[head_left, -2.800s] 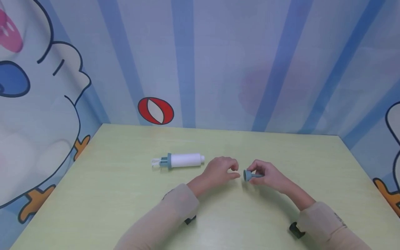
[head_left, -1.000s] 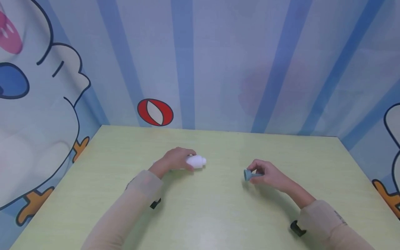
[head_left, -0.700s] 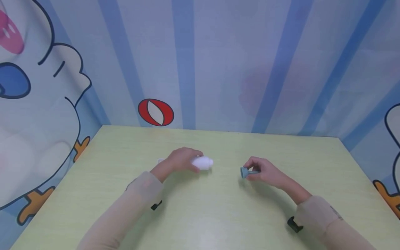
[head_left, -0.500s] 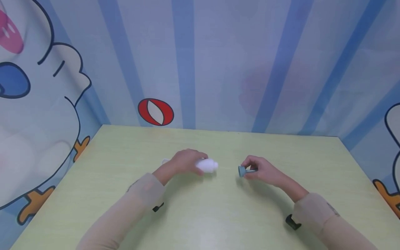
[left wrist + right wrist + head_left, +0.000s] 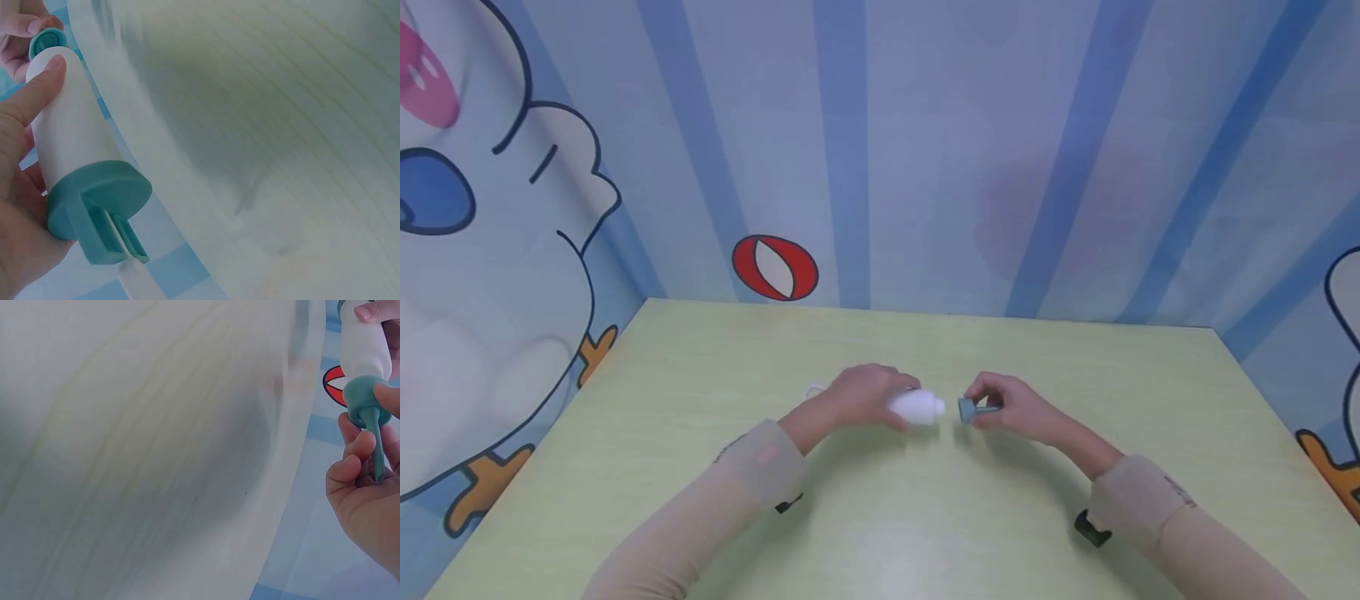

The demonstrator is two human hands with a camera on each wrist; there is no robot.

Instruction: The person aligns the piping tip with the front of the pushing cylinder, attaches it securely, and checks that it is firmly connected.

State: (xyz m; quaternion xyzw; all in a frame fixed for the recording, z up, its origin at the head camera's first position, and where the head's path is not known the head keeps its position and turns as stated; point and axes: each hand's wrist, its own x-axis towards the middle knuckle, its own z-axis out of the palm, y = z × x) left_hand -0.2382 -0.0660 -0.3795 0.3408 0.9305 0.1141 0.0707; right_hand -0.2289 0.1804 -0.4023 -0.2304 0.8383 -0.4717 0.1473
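My left hand grips a white cylinder, thumb along its side, its narrow neck facing right. In the left wrist view a teal collar closes its near end, with a teal bracket and a white handle extending from it. My right hand pinches a teal nozzle with a wide cup and a long thin stem. The nozzle's cup faces the cylinder's neck, with a small gap between them in the head view. The left hand hides the collar there.
Both hands are above a pale yellow-green table. Behind it stands a blue striped backdrop with cartoon figures and a red oval print. A black strap part shows below the right sleeve, another below the left.
My left hand moved left to the cylinder, took hold of it and brought it right. My right hand has shifted left with the nozzle, narrowing the gap between the two.
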